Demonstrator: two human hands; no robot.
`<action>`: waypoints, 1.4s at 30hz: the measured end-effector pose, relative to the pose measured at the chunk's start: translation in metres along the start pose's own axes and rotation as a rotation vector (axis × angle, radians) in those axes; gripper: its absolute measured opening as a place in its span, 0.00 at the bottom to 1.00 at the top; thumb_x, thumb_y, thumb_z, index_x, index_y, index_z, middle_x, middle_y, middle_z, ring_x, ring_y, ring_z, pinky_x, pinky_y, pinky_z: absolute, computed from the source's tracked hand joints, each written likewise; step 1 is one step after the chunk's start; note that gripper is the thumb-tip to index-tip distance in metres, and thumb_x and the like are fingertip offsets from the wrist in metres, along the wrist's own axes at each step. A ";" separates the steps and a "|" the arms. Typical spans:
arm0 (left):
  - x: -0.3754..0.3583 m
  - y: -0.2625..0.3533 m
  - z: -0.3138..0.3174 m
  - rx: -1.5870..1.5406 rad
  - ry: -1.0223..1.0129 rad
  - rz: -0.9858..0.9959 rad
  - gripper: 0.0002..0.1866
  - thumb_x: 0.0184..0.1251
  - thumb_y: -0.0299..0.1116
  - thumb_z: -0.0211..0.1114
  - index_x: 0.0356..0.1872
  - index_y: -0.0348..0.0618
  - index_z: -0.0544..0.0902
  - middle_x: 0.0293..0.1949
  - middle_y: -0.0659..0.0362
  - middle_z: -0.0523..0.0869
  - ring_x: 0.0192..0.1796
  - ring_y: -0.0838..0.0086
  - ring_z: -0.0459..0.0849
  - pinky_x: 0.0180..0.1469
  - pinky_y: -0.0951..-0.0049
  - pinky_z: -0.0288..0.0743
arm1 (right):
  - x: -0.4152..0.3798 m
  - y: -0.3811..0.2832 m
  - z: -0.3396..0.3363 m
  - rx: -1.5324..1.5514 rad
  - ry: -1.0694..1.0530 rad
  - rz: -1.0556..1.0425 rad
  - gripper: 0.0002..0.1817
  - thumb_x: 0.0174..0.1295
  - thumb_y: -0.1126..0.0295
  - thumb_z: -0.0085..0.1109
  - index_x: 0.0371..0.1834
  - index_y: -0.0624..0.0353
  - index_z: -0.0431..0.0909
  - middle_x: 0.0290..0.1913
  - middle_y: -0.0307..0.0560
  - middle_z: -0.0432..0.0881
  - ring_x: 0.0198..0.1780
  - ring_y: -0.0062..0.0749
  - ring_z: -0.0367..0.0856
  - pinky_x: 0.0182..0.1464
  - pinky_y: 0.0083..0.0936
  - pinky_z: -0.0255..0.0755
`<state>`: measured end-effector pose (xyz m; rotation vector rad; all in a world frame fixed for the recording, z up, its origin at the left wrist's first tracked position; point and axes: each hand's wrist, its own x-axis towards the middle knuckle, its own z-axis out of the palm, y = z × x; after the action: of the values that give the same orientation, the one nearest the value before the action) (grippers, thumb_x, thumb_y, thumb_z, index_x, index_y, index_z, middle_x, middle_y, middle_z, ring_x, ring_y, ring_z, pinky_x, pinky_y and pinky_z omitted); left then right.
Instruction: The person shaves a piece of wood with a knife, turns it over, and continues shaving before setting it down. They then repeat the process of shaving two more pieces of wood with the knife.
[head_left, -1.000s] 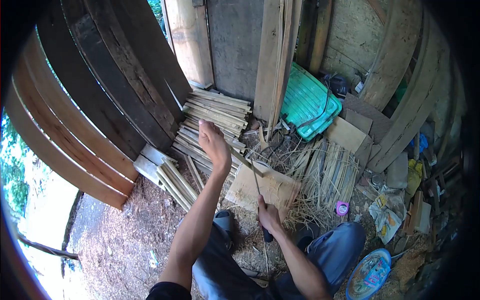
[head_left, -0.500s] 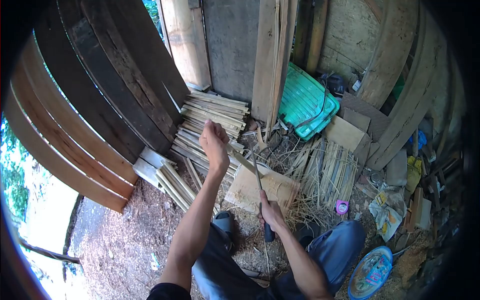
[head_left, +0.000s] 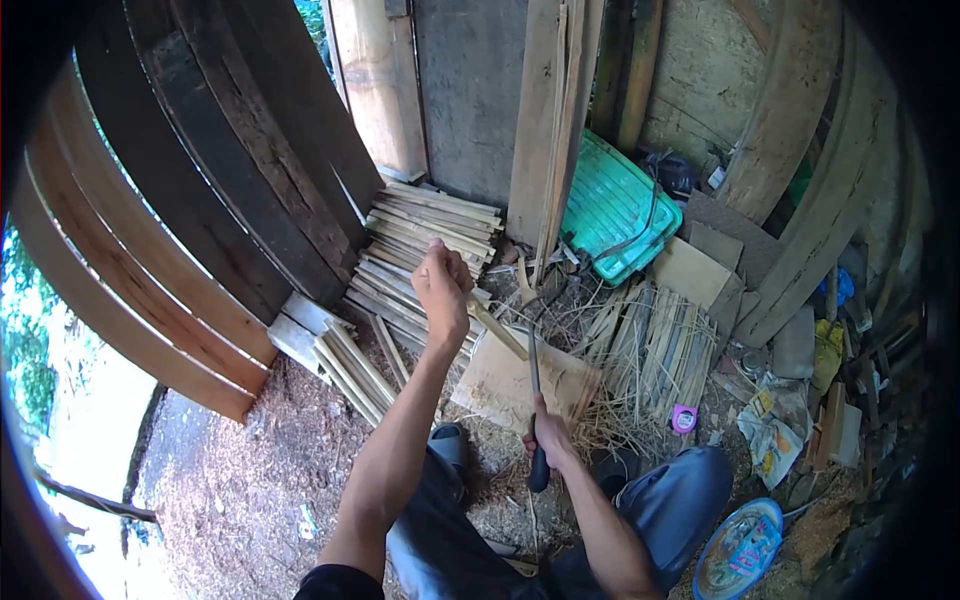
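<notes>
My left hand point(head_left: 440, 285) is a closed fist around a pale bamboo strip point(head_left: 503, 335), which slants down to the right with its lower end over a flat wooden board point(head_left: 490, 385). In my right hand point(head_left: 552, 438) is the black handle of a sickle point(head_left: 534, 362), its thin dark blade pointing away from me and hooked at the tip. The blade stands right beside the strip's lower end. The board lies on the ground between my feet and has shavings on it.
Stacked strips point(head_left: 435, 225) lie ahead, and a bundle of thinner slats point(head_left: 672, 345) sits right of the board. Beyond are a green plastic lid point(head_left: 620, 215) and leaning planks point(head_left: 270, 130). A pink tape measure point(head_left: 684, 418) and a blue-rimmed basin point(head_left: 712, 530) are at right.
The sickle has shifted slightly right and toward me, its blade turning more upright. My left hand and the bamboo strip have moved slightly right in view.
</notes>
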<state>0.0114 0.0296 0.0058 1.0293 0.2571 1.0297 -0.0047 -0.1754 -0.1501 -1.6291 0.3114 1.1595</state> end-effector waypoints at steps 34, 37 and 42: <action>-0.014 -0.053 0.027 0.403 -0.725 -0.280 0.10 0.69 0.34 0.56 0.43 0.38 0.71 0.25 0.64 0.76 0.27 0.82 0.75 0.32 0.79 0.70 | -0.057 -0.164 -0.074 0.092 -0.084 -0.928 0.22 0.57 0.59 0.65 0.41 0.72 0.76 0.35 0.52 0.82 0.35 0.30 0.84 0.38 0.24 0.79; -0.026 -0.052 0.038 0.547 -0.931 -0.347 0.13 0.69 0.37 0.56 0.45 0.40 0.68 0.24 0.64 0.75 0.27 0.82 0.72 0.28 0.78 0.66 | -0.060 -0.172 -0.078 0.176 -0.072 -0.915 0.21 0.57 0.61 0.64 0.41 0.72 0.76 0.35 0.51 0.82 0.37 0.32 0.83 0.40 0.26 0.79; -0.035 -0.046 0.050 0.671 -0.981 -0.378 0.16 0.68 0.38 0.58 0.48 0.40 0.66 0.25 0.60 0.77 0.28 0.79 0.74 0.30 0.77 0.68 | -0.065 -0.180 -0.089 0.287 -0.068 -0.832 0.14 0.57 0.68 0.62 0.39 0.70 0.76 0.36 0.51 0.81 0.35 0.35 0.83 0.40 0.28 0.80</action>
<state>0.0498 -0.0328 -0.0137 1.8805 -0.0320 -0.0053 0.1350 -0.1997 0.0064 -1.2562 -0.2314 0.4985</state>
